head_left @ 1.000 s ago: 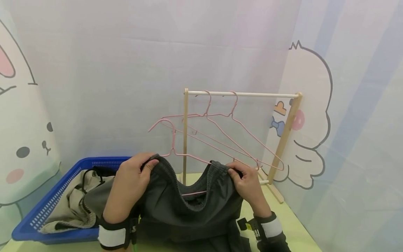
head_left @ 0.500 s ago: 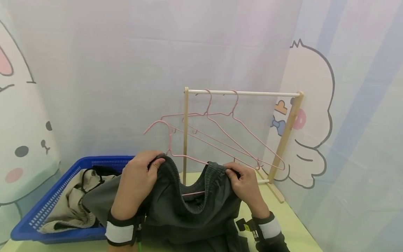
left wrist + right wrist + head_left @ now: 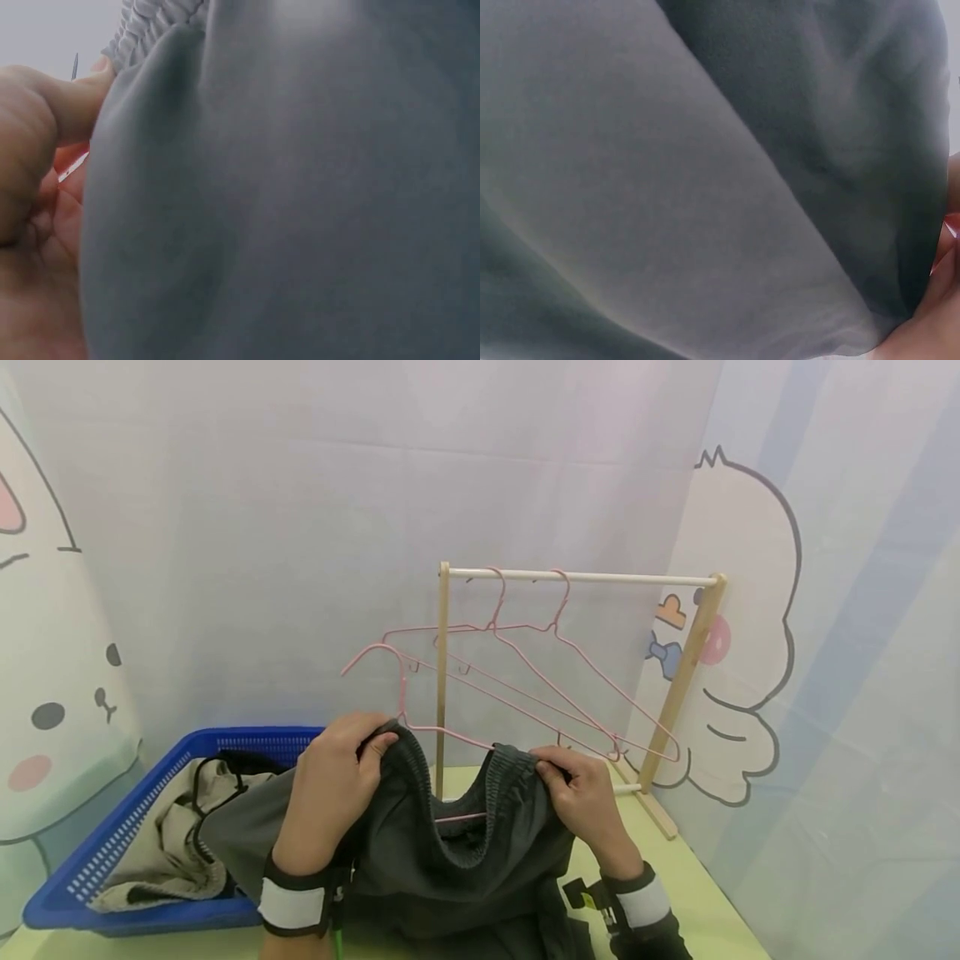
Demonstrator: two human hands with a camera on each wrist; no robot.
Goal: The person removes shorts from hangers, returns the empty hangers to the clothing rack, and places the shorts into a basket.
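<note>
Dark grey pants [image 3: 465, 893] with a gathered elastic waistband [image 3: 501, 777] are held up by both hands at the front of the head view. A pink hanger [image 3: 403, 689] sits in the waist opening; its hook and shoulder rise above the band, and its lower bar shows inside. My left hand [image 3: 330, 793] pinches the band on the left, thumb in front. On the other side, my right hand [image 3: 585, 797] pinches the band between thumb and fingers. Grey cloth [image 3: 285, 195] fills most of the left wrist view, and pants fabric [image 3: 667, 187] covers the right wrist view.
On the left stands a blue basket [image 3: 75, 868] with beige clothing [image 3: 161, 852] inside; part of the grey pants overlaps it. Behind the hands, a wooden rack [image 3: 442, 677] carries two bare pink hangers [image 3: 517, 652] on its white rod [image 3: 600, 577]. The tabletop [image 3: 660, 893] is yellow-green.
My left hand has moved slightly right with its end of the waistband, drawing nearer my right hand. The held hanger's hook has shifted a little left. Both hands keep their grip.
</note>
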